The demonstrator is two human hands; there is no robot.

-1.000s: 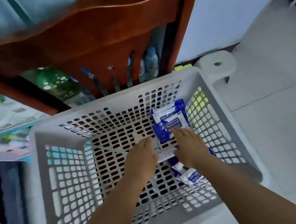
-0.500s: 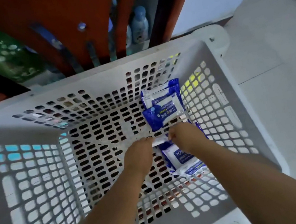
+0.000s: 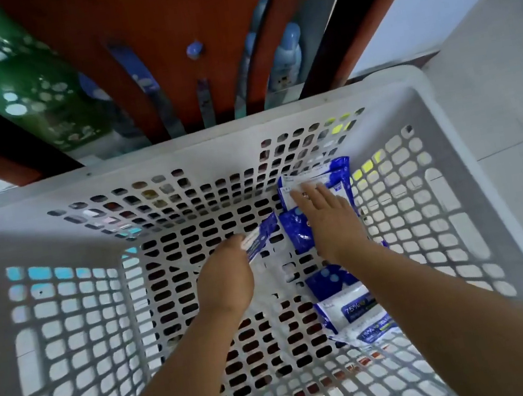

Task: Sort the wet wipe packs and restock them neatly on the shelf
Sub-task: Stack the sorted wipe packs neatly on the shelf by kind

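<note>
Both of my hands are down inside a white perforated plastic basket [image 3: 49, 210]. My left hand [image 3: 225, 279] grips a blue and white wet wipe pack [image 3: 258, 241] by one end, lifted at a tilt off the basket floor. My right hand [image 3: 328, 218] lies flat, fingers spread, on two blue packs at the far right corner: the upper pack [image 3: 335, 172] against the wall, the lower pack [image 3: 296, 233] under my palm. Three more packs [image 3: 349, 307] lie near my right forearm, partly hidden by it.
A red-brown wooden chair back [image 3: 180, 39] with slits rises just beyond the basket. Green bottles [image 3: 31, 94] and pale blue bottles [image 3: 286, 60] stand behind it. Light floor tiles [image 3: 509, 124] spread to the right.
My left hand has taken one pack and lifted it leftward. My right hand has moved forward onto the two packs at the far corner. The camera has dipped closer into the basket.
</note>
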